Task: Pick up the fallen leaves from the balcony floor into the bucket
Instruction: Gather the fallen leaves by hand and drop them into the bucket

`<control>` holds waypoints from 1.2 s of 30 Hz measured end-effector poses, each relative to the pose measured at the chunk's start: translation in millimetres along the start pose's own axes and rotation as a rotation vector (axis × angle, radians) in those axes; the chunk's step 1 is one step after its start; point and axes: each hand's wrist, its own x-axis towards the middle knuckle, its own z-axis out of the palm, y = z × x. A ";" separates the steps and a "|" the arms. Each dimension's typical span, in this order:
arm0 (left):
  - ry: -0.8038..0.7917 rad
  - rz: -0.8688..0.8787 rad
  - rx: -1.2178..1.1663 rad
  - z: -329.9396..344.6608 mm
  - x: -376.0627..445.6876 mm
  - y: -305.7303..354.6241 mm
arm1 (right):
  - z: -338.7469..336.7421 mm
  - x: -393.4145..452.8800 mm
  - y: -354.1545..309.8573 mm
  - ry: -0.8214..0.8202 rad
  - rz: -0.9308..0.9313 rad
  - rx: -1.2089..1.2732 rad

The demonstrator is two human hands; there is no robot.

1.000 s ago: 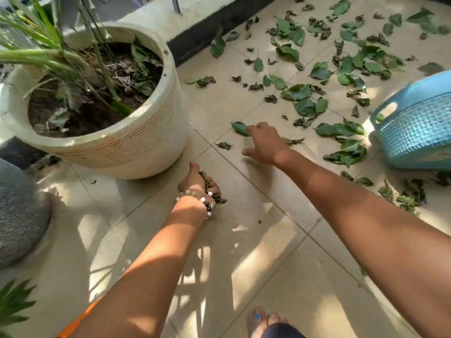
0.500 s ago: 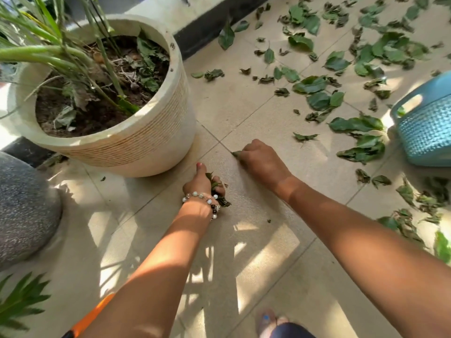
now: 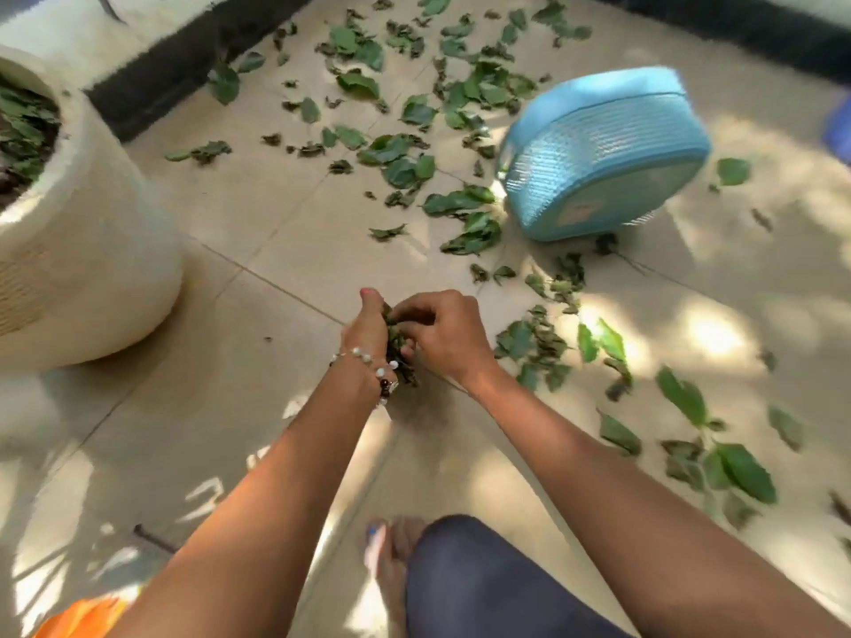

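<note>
Both hands meet at the centre of the frame, low over the tiled floor (image 3: pixel 239 398). The left hand (image 3: pixel 366 331) is curled round a dark bunch of leaves (image 3: pixel 397 345), thumb up, a beaded bracelet (image 3: pixel 375 363) on its wrist; most of the bunch is hidden between the two palms, only a crumpled strip showing. The right hand (image 3: pixel 444 336) sits just beside it, touching, fingers bent in and pinching at the top of that same bunch; its fingertips are tucked out of sight, so exactly what they grip is hard to make out. The blue basket (image 3: pixel 608 158) serving as the bucket lies in the upper right of the frame, tipped so its woven side and base face the camera; its opening is turned away and nothing inside can be seen. Loose leaves (image 3: pixel 400 163) scatter across the upper middle of the floor, right up against the basket's left edge, and more leaves (image 3: pixel 681 393) trail down the right side, smeared by motion blur. At the left edge, a big cream planter (image 3: pixel 92 250) is cut off, with only part of its rim and a patch of soil and greenery showing. A dark skirting strip (image 3: pixel 184 62) runs along the top left. At the bottom, a knee in dark fabric (image 3: pixel 483 587) and a bare foot (image 3: pixel 391 564) poke in, and an orange scrap (image 3: pixel 78 619) is clipped by the lower left corner, too little to identify.
</note>
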 end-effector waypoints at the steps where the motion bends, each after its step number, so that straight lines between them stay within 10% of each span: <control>1: -0.007 0.007 0.047 8.5 -4.4 -5.8 | -8.9 -7.7 2.2 -0.011 0.009 -0.034; 7: -0.035 0.013 0.249 36.7 -22.0 -42.5 | -59.3 -48.2 17.8 -0.067 0.094 -0.092; 14: -0.193 -0.007 0.319 69.1 -56.9 -72.0 | -103.7 -94.9 51.2 0.470 0.272 0.209; 17: -0.277 -0.079 0.218 76.0 -68.9 -71.7 | -112.8 -113.8 88.5 0.645 0.497 0.004; 21: -0.282 -0.123 0.179 73.8 -72.2 -81.3 | -101.8 -146.2 114.6 0.392 0.693 -0.457; 28: -0.329 -0.135 0.143 74.8 -70.9 -95.6 | -73.5 -163.9 114.2 0.378 0.600 -0.771; 36: -0.316 -0.077 0.363 81.6 -77.5 -125.3 | -83.6 -172.2 121.1 0.664 0.342 -0.496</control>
